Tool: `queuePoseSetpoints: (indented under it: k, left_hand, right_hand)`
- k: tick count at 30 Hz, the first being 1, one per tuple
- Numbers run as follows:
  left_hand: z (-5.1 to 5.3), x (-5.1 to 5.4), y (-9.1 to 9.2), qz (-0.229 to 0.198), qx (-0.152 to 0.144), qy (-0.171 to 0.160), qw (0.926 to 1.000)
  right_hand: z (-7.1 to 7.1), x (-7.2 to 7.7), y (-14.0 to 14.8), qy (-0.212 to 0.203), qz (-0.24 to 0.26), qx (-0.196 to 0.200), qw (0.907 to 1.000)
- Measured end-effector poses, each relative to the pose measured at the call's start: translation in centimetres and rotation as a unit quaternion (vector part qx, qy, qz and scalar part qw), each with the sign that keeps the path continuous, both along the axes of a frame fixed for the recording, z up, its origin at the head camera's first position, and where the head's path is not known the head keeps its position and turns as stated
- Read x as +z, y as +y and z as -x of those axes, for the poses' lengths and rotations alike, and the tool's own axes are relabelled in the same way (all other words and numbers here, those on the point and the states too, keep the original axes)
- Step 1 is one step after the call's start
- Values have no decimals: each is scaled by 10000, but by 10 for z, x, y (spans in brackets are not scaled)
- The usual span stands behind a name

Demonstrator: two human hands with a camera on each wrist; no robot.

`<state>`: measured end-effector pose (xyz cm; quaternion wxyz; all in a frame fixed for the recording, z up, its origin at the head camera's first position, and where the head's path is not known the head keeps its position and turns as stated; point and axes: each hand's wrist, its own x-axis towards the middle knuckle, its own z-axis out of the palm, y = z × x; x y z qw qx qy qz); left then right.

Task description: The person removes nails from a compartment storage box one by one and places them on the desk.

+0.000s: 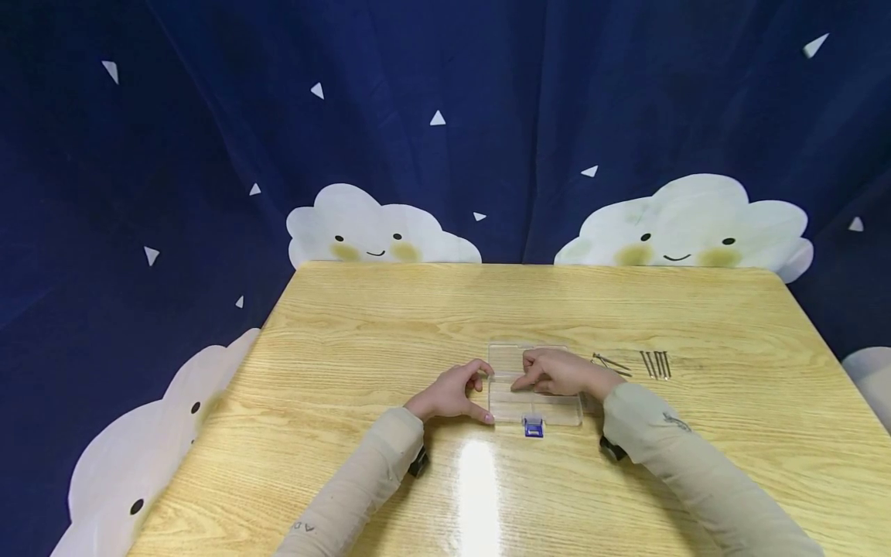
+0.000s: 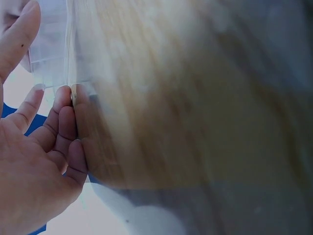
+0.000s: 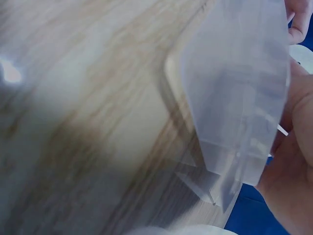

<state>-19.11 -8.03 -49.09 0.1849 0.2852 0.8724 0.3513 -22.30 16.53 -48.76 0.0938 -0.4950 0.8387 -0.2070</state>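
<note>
A clear plastic box (image 1: 501,410) lies on the table with its lid (image 1: 504,352) folded back and a blue latch (image 1: 533,427) at its front. My left hand (image 1: 452,391) holds the box's left side, thumb at the front corner and fingers farther back. In the left wrist view, fingertips (image 2: 62,95) touch the clear edge. My right hand (image 1: 560,373) is over the box, index finger stretched down into it and other fingers bent. No object shows in that hand. Its palm (image 3: 293,161) appears beside the clear wall (image 3: 234,88) in the right wrist view.
To the right of the box lie a few loose metal nails or screws (image 1: 614,364), partly crossed. Beyond them, several more (image 1: 655,364) lie side by side in a row. The wooden table (image 1: 362,325) ends at a dark blue curtain (image 1: 418,62) with clouds.
</note>
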Motion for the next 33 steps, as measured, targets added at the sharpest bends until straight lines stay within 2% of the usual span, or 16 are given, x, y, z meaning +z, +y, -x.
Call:
queuePoseSetpoints:
  k: [6,14,25,33]
  left_hand:
    - [0,0,0,12,-14,-8,10000]
    - [1,-1,0,-56,-24,-27,10000]
    - [1,-2,-1,-27,-37,27,10000]
    - [0,-1,0,-7,-15,12,10000]
  right_hand:
    - [2,1,0,24,20,48,10000]
    - [4,1,-1,-247,22,0,9997]
    - [6,-1,-2,-128,166,126,9997]
    - [3,-5,-1,-174,222,-218,9994]
